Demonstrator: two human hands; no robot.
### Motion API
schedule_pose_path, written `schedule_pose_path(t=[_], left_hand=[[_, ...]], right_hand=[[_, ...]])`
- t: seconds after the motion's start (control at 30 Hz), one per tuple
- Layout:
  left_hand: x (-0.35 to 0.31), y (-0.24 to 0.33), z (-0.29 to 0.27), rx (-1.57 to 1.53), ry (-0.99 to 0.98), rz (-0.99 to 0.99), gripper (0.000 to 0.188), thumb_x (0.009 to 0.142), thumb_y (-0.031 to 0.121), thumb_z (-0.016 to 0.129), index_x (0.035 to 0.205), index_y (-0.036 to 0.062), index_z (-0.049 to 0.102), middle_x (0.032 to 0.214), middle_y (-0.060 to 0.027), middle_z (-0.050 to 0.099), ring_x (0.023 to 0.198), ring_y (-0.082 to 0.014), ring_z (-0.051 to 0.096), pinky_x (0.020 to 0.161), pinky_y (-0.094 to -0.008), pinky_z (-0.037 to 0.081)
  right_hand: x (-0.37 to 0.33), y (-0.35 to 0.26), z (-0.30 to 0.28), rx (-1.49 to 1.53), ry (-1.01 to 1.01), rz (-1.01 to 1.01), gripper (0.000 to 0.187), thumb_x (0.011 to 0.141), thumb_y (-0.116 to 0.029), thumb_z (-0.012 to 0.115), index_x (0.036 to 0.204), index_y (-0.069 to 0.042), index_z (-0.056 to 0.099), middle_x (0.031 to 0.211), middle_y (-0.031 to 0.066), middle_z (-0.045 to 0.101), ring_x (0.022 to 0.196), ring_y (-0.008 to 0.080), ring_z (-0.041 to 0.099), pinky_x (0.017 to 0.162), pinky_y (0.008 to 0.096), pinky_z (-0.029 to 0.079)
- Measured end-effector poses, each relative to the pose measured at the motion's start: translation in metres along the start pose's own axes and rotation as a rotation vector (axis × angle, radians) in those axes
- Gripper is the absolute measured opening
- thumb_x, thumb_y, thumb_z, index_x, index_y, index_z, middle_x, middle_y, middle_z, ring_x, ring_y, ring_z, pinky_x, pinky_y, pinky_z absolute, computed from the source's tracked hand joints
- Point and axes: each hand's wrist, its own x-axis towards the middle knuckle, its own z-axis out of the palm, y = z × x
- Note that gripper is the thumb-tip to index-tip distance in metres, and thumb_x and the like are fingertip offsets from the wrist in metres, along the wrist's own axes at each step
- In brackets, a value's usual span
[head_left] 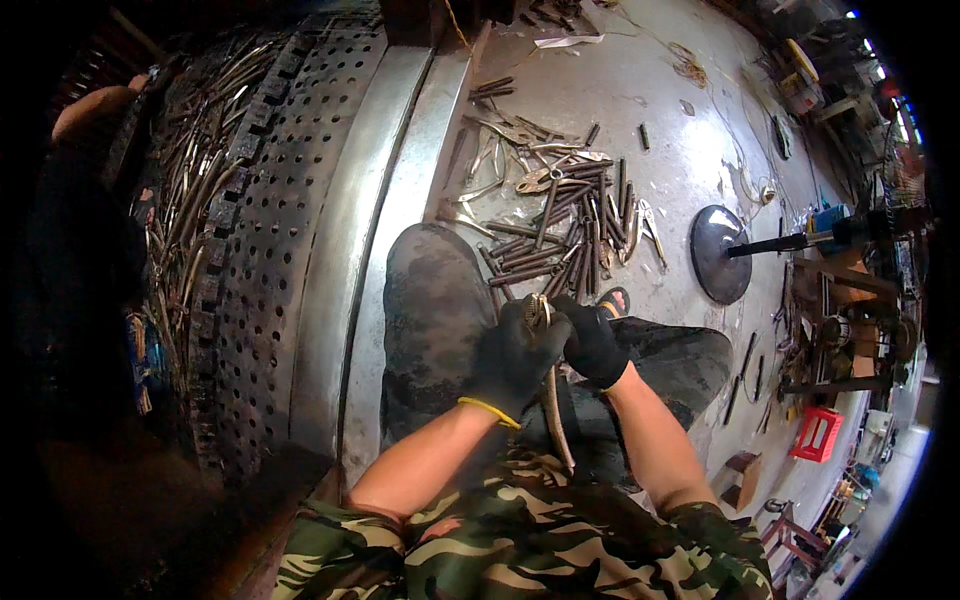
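Both of my hands wear black gloves and meet above my lap. My left hand (515, 352) is closed around a pair of pliers (555, 425), whose toothed jaw end shows above the fingers and whose long curved handle hangs down toward my shirt. Pressed against the left one, my right hand (594, 345) has its fingers closed at the jaw end; what lies between them is hidden. On the floor beyond my knees is a heap of dark metal tubes (530, 252), mixed with loose pliers (648, 232).
At my left runs a metal bench (370, 210) with a perforated plate (290, 190) and a mass of long metal pieces (190, 190). Another person's arm (95, 110) is at far left. To the right are a round stand base (718, 255) and a red stool (817, 434).
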Motion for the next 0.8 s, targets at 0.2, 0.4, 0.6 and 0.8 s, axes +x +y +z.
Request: schedule_pose_path(t=[0.2, 0.4, 0.6, 0.8], left_hand=[[0.008, 0.025, -0.015, -0.314, 0.0, -0.331, 0.044, 0.082, 0.04, 0.068, 0.104, 0.002, 0.06, 0.09, -0.0185, 0.07, 0.086, -0.0353, 0.069, 0.075, -0.0427, 0.053], [0.005, 0.006, 0.0, 0.089, 0.053, -0.013, 0.042, 0.082, 0.039, 0.068, 0.102, 0.0023, 0.061, 0.087, -0.0181, 0.067, 0.081, -0.036, 0.067, 0.074, -0.0423, 0.052], [0.016, 0.024, -0.039, -0.874, 0.012, -0.652, 0.023, 0.089, 0.018, 0.062, 0.107, 0.0039, 0.063, 0.098, -0.0088, 0.063, 0.088, -0.0202, 0.062, 0.077, -0.0323, 0.051], [0.008, 0.011, -0.043, -1.087, -0.038, -0.393, 0.033, 0.082, 0.012, 0.056, 0.115, 0.0084, 0.055, 0.099, -0.0066, 0.059, 0.096, -0.023, 0.06, 0.086, -0.0366, 0.052]], right_hand=[[0.006, -0.023, -0.002, 0.249, -0.018, 0.174, 0.024, 0.089, -0.006, 0.06, 0.111, 0.0, 0.059, 0.098, 0.0198, 0.063, 0.084, 0.0315, 0.065, 0.074, 0.0398, 0.051], [-0.021, 0.001, 0.065, 0.603, 0.222, 0.28, 0.029, 0.085, -0.003, 0.062, 0.114, -0.002, 0.056, 0.099, 0.0159, 0.058, 0.089, 0.0301, 0.059, 0.079, 0.0403, 0.049], [-0.024, -0.017, -0.011, -0.596, 0.23, -0.195, 0.027, 0.085, -0.005, 0.062, 0.111, -0.001, 0.058, 0.09, 0.012, 0.056, 0.079, 0.0245, 0.056, 0.07, 0.0359, 0.046], [-0.052, -0.016, -0.056, -0.424, -0.069, -0.105, 0.037, 0.079, -0.002, 0.061, 0.116, -0.006, 0.062, 0.12, 0.0225, 0.052, 0.096, 0.0378, 0.059, 0.081, 0.043, 0.051]])
